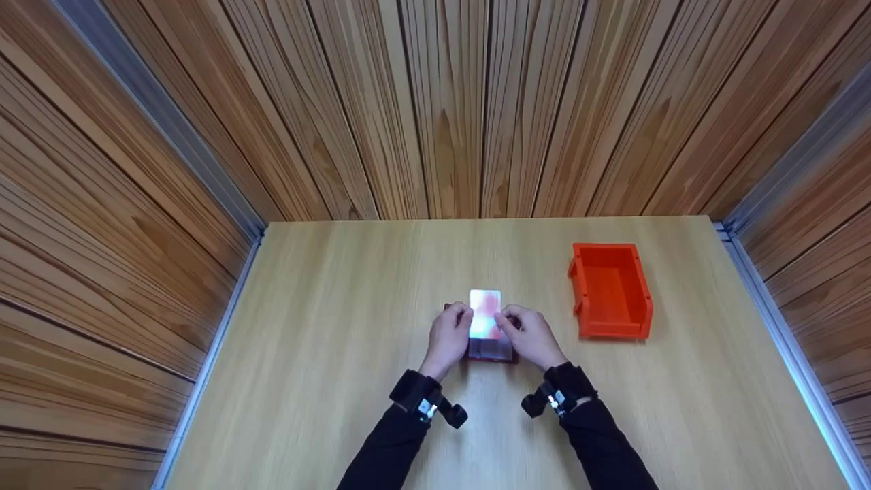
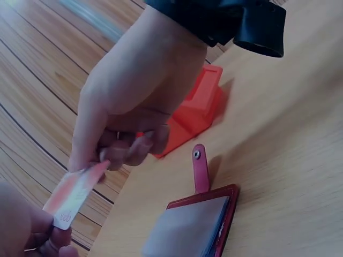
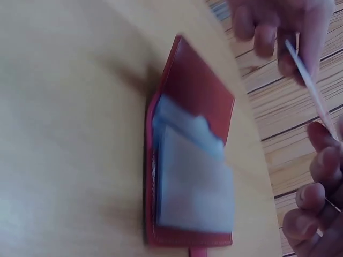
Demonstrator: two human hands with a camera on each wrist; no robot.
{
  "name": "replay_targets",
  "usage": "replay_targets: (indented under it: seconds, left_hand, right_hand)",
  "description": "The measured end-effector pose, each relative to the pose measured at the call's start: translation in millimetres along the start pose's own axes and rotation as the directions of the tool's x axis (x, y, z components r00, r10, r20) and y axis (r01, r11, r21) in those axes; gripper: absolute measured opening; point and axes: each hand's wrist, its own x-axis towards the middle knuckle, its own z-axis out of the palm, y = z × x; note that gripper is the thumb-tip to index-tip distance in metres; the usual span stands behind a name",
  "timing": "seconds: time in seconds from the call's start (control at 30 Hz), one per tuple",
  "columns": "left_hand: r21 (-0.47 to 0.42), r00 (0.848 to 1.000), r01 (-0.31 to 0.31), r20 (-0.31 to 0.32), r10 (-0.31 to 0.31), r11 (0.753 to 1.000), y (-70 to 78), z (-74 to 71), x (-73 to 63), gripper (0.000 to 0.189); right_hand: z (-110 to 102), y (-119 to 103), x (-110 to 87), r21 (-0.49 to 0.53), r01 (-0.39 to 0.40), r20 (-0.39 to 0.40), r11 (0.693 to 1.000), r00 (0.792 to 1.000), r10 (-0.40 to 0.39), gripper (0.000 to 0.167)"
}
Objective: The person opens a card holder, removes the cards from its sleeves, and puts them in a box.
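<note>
Two hands share one small card, held up over the middle of the bench. The left hand pinches the left side of it and the right hand pinches the right side, so the fingers on both are bent and grasping the card. It is white with some pink (it shines so much from the head view that I can't read it).

Below the card, a red card holder lies on the bench, mostly hidden from above. The wrist views show it better. It is open, with a bare red cover on its left and a stack of cloudy see-through sleeves on its right. A pink strap sticks out to the right, not fastened.

My guess is that the job is about halfway. Done: the holder is open and the card is up in the fingers. Not done: the card is not in any sleeve or put down, and the strap is loose. I can't tell if the sleeves have cards in them. An orange-red bin sits to the right, well apart from both hands.
</note>
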Motion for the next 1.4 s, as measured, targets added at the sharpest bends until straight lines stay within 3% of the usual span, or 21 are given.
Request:
replay_targets:
  seconds: [0.23, 0.37, 0.43, 0.5, 0.6, 0.67, 0.77, 0.9, 1.03, 1.13, 1.23, 1.4]
  left_hand:
    - [0.007, 1.000, 0.011, 0.006, -0.011, 1.000, -10.0, 0.0, 1.3, 0.019]
    - [0.106, 0.999, -0.032, -0.013, 0.033, 0.994, -16.8, -1.7, 2.5, 0.019]
    - [0.196, 0.997, -0.074, -0.017, 0.078, 0.978, -20.0, -2.8, 3.1, 0.017]
    - [0.325, 0.991, -0.127, -0.006, 0.136, 0.937, -24.2, -3.9, 3.1, 0.016]
    - [0.516, 0.978, -0.195, 0.042, 0.202, 0.834, -32.9, -4.8, 1.7, 0.025]
    - [0.597, 0.973, -0.222, 0.082, 0.217, 0.771, -39.5, -5.1, -0.6, 0.034]
    - [0.644, 0.974, -0.225, 0.122, 0.193, 0.731, -47.9, -5.6, -5.3, 0.044]
    - [0.662, 0.977, -0.213, 0.124, 0.175, 0.719, -54.7, -6.2, -10.1, 0.048]
    - [0.658, 0.978, -0.206, 0.124, 0.166, 0.724, -59.2, -5.7, -11.5, 0.048]
    - [0.650, 0.979, -0.202, 0.133, 0.152, 0.732, -63.1, -4.6, -12.5, 0.049]
    - [0.646, 0.979, -0.203, 0.144, 0.144, 0.735, -66.4, -3.7, -13.6, 0.049]
    - [0.650, 0.975, -0.221, 0.147, 0.164, 0.727, -68.6, -3.7, -14.1, 0.048]
  right_hand:
    - [-0.4, -1.7, 1.7, 0.024, -0.016, -0.042, 1.000, 0.999, 0.017, 0.021]
    - [-1.4, -1.1, 1.6, 0.005, -0.036, -0.043, 0.999, 0.998, 0.037, 0.022]
    - [-2.6, -1.0, 1.8, -0.002, -0.041, -0.044, 0.999, 0.998, 0.041, 0.022]
    - [-4.8, -1.2, 2.3, -0.011, -0.044, -0.050, 0.999, 0.998, 0.043, 0.022]
    - [-10.1, -1.9, 3.1, -0.014, -0.057, -0.057, 0.998, 0.997, 0.056, 0.021]
    - [-15.1, -2.5, 3.6, -0.002, -0.083, -0.055, 0.997, 0.995, 0.083, 0.021]
    - [-24.4, -3.3, 4.1, 0.013, -0.129, -0.046, 0.991, 0.990, 0.130, 0.022]
    - [-40.0, -1.9, 5.4, 0.001, -0.125, -0.080, 0.992, 0.989, 0.125, 0.024]
    - [-61.1, 2.8, 7.3, -0.017, -0.083, -0.159, 0.996, 0.984, 0.079, 0.026]
    - [-79.8, 5.6, 7.4, -0.010, -0.094, -0.222, 0.996, 0.971, 0.089, 0.031]
    - [-99.6, 7.2, 5.7, 0.012, -0.121, -0.297, 0.993, 0.947, 0.120, 0.034]
    - [-129.6, 10.1, 3.1, 0.041, -0.159, -0.456, 0.986, 0.876, 0.160, 0.035]
